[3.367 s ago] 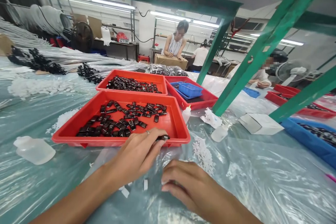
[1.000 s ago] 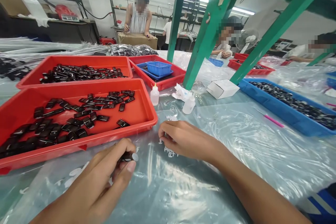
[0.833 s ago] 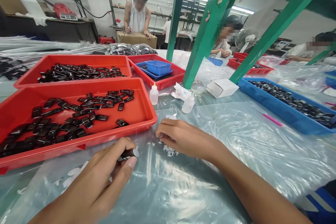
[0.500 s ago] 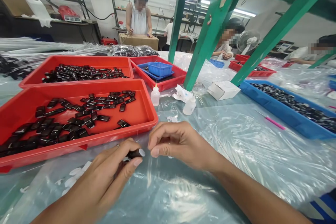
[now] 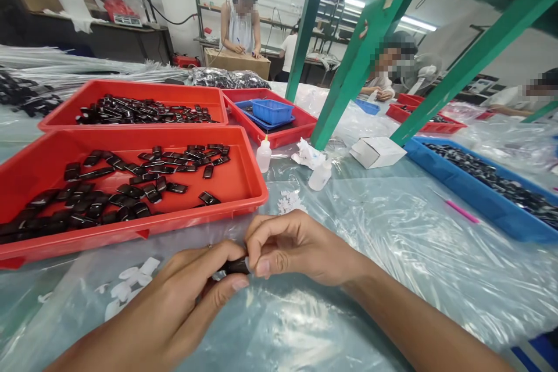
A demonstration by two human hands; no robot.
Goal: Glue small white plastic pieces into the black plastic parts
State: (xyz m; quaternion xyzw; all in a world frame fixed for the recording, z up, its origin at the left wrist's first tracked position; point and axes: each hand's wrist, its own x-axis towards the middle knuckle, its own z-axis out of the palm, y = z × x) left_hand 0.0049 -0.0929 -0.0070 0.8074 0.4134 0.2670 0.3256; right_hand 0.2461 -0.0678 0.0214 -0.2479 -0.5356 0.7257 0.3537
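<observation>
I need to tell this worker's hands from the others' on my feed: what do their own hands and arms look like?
The left hand and right hand are ungloved. Both forearms are bare, no sleeve or watch showing. A thin ring sits on a left finger.

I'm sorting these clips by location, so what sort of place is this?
Most likely an assembly workshop: a shallow red plastic tray holds glossy black pieces, a long blue plastic bin holds small dark parts, and a co-worker in a pale sleeveless top bends over a brown cardboard box.
</observation>
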